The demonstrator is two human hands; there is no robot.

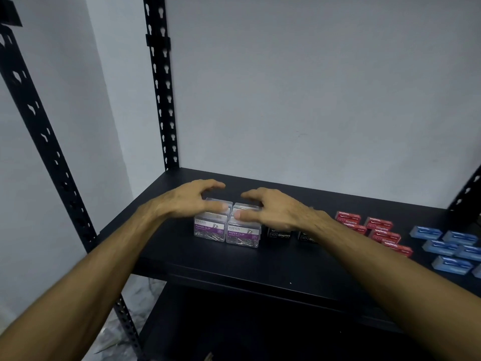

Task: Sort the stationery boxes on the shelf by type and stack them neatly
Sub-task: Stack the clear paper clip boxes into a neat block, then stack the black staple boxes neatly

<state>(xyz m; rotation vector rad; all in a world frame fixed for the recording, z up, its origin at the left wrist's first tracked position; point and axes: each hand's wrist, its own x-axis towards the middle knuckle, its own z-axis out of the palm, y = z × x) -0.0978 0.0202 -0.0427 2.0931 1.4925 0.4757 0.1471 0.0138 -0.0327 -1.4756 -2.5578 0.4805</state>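
Clear paper clip boxes with purple labels stand in two stacks side by side on the black shelf [182,259]: the left stack [209,227] and the right stack [243,234]. My left hand [187,200] spreads over the top of the left stack, thumb lying on the top box. My right hand [273,209] spreads over the right stack the same way, thumb at its front edge. Neither hand is closed around a box. Black staples boxes [279,233] sit just right of the stacks, partly hidden by my right wrist.
Several red staples boxes [378,225] lie in a loose group further right, then several blue boxes [442,247] near the right edge. Black perforated uprights [164,100] frame the shelf at the back left. A grey wall stands behind. A lower shelf is dark below.
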